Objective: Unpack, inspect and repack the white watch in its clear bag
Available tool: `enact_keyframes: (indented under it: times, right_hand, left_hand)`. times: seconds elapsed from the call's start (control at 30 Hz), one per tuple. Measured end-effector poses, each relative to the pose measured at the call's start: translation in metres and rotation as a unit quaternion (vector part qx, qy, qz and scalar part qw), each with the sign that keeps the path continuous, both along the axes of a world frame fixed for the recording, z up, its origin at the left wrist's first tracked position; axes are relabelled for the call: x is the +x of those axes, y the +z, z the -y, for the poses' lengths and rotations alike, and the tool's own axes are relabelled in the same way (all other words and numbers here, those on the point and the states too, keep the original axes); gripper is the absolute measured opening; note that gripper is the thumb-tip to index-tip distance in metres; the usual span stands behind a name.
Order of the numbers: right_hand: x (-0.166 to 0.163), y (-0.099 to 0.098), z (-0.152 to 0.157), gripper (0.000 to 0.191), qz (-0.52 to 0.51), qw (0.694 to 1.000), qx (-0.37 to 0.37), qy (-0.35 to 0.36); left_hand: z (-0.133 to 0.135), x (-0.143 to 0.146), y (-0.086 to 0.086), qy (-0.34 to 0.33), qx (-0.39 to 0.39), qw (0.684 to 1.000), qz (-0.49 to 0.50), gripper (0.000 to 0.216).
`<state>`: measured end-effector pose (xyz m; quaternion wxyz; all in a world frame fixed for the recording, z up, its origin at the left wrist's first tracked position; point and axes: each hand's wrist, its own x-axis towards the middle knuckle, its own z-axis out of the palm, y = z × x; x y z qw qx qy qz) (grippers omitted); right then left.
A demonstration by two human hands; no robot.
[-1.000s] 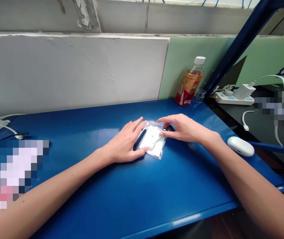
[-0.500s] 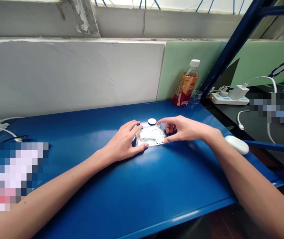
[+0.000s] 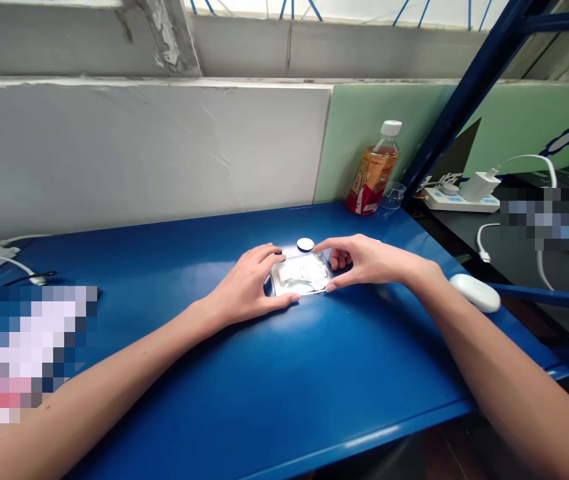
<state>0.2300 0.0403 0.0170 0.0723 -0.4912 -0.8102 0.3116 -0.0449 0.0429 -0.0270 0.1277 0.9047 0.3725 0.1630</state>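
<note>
A flat, shiny, see-through plastic case (image 3: 297,275) lies on the blue desktop, with a ring-like shape showing in its right half; glare hides what is inside. My left hand (image 3: 252,280) grips its left side, thumb along the near edge and fingers at the far left corner. On the right side, my right hand (image 3: 357,260) spans the case between thumb and index finger, the other fingers curled under. A small white disc (image 3: 305,245) with a dark rim is at the case's far edge, close to my right index fingertip.
A drink bottle (image 3: 374,170) and a small clear cup (image 3: 393,195) stand by the wall. A white earbud-like case (image 3: 474,293) lies beside my right forearm. The power strip (image 3: 459,199) is further right; white cables (image 3: 19,267) lie at the left.
Both hands keep their places around the case with barely any shift. The disc stays at the far edge.
</note>
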Motion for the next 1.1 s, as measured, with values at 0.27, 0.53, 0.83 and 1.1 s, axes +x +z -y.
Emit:
enact_keyframes:
  times: [0.27,0.53,0.83,1.1]
  right_hand:
    - [0.0033,0.0007,-0.0012,0.084,0.016,1.000,-0.005,-0.010]
    - [0.0015,-0.0007,-0.0018,0.083,0.020,1.000,-0.018,-0.014]
    - [0.0002,-0.0005,-0.0020,0.082,0.029,0.999,-0.018,-0.011]
    - [0.0025,-0.0025,-0.0020,0.080,0.028,1.000,-0.004,-0.004]
  left_hand:
    - [0.0005,0.0007,0.0007,0.003,-0.005,1.000,0.005,0.076]
    - [0.0003,0.0000,-0.0009,-0.004,0.012,1.000,0.001,0.076]
    - [0.0015,-0.0019,-0.0025,-0.005,0.037,0.998,0.045,0.077]
    - [0.0016,-0.0015,-0.0023,-0.006,0.039,0.998,0.045,0.069]
